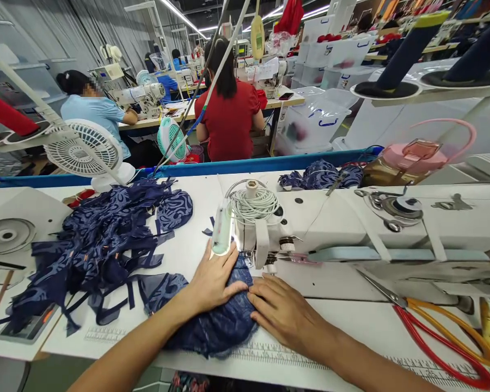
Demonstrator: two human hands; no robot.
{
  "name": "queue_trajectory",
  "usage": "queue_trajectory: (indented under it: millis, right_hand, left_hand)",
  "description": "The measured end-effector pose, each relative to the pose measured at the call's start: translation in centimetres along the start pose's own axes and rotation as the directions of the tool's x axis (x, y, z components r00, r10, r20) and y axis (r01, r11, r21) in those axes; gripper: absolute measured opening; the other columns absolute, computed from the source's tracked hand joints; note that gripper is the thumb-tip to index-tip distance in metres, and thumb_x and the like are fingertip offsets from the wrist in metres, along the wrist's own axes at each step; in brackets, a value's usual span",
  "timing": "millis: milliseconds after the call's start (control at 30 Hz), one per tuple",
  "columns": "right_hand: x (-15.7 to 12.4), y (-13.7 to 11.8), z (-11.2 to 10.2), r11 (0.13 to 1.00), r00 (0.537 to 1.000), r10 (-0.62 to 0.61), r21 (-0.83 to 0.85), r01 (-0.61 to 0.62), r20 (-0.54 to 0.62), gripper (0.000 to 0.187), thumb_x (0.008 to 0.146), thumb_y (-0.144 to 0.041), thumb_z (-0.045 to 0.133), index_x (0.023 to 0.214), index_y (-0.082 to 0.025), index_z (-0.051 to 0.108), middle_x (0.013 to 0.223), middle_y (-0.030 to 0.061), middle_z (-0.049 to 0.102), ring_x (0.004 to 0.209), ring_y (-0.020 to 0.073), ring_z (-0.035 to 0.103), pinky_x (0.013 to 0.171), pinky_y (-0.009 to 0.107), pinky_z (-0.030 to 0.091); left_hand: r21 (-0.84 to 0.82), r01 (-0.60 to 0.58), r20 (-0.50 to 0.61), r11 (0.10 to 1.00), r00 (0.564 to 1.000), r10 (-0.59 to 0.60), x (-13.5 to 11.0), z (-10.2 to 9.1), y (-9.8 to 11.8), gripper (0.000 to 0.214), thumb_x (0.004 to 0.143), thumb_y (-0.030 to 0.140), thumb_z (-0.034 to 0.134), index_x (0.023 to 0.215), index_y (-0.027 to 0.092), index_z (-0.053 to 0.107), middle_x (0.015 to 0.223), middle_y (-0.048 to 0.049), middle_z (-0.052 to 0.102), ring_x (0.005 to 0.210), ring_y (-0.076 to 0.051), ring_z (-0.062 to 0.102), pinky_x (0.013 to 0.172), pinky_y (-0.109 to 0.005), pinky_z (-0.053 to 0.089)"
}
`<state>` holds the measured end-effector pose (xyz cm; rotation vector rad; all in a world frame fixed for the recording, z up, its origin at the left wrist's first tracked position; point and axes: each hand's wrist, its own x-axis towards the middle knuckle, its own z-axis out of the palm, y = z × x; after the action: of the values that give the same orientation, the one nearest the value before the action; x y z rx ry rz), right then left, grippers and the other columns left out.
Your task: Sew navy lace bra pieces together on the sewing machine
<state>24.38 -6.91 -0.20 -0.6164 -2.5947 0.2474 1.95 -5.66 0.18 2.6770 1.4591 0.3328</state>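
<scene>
- The navy lace piece is spread on the desk, its far edge drawn up to the sewing machine.
- The left hand and right hand are laid flat on the cloth, side by side, fingers extended; nothing is gripped.
- By judgement, the cloth is best smoothed taut between both palms and guided evenly, with fingertips held clear of the needle.
- A pile of cut pieces is heaped to the left; scissors are lying to the right.
</scene>
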Motion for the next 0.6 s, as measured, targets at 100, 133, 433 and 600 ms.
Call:
queue_trajectory:
  millis: [100, 133, 433, 600]
  right_hand:
    - [0.1, 0.6, -0.2, 1.0, 1.0, 0.001, -0.023, 0.0, 0.01, 0.017, 0.094, -0.02, 0.052, 0.106, -0.012, 0.062, 0.099, 0.0101, 0.064, 0.098, 0.022, 0.06, 0.093, 0.04, 0.047]
    - [0.2, 0.7, -0.1, 0.999, 1.0, 0.008, -0.035, -0.007, 0.003, 0.018, 0.095, -0.02, 0.051, 0.107, -0.012, 0.062, 0.1, 0.0105, 0.064, 0.098, 0.0222, 0.06, 0.091, 0.039, 0.048]
    - [0.3, 0.5, 0.4, 0.997, 0.997, 0.019, -0.079, -0.025, -0.075, 0.022, 0.095, -0.022, 0.052, 0.112, -0.013, 0.062, 0.105, 0.0116, 0.067, 0.1, 0.0219, 0.061, 0.093, 0.04, 0.044]
    - [0.0, 0.1, 0.4, 0.997, 0.998, 0.005, -0.07, -0.01, -0.066, 0.024, 0.092, -0.024, 0.056, 0.113, -0.014, 0.063, 0.113, 0.0129, 0.066, 0.108, 0.0229, 0.058, 0.096, 0.041, 0.043]
  left_hand:
    - [-0.077, -0.069, 0.018, 0.995, 0.997, 0.071, 1.4, 0.4, -1.9, 0.061, 0.092, 0.06, 0.044, 0.134, 0.016, 0.05, 0.128, -0.0149, 0.06, 0.126, -0.031, 0.049, 0.117, -0.056, 0.015]
    - [-0.097, -0.088, 0.021, 0.991, 0.996, 0.091, 1.8, 0.4, -2.5, 0.06, 0.092, 0.06, 0.045, 0.134, 0.017, 0.05, 0.127, -0.0139, 0.061, 0.125, -0.031, 0.05, 0.117, -0.056, 0.014]
    - [-0.083, -0.13, 0.044, 0.988, 0.99, 0.134, 2.2, 0.9, -4.5, 0.06, 0.09, 0.062, 0.046, 0.13, 0.017, 0.053, 0.125, -0.013, 0.063, 0.126, -0.032, 0.049, 0.113, -0.053, 0.028]
    - [-0.11, -0.122, 0.073, 0.986, 0.989, 0.131, 2.1, 1.4, -5.2, 0.054, 0.089, 0.064, 0.046, 0.118, 0.021, 0.06, 0.111, -0.0096, 0.069, 0.12, -0.03, 0.054, 0.109, -0.051, 0.032]
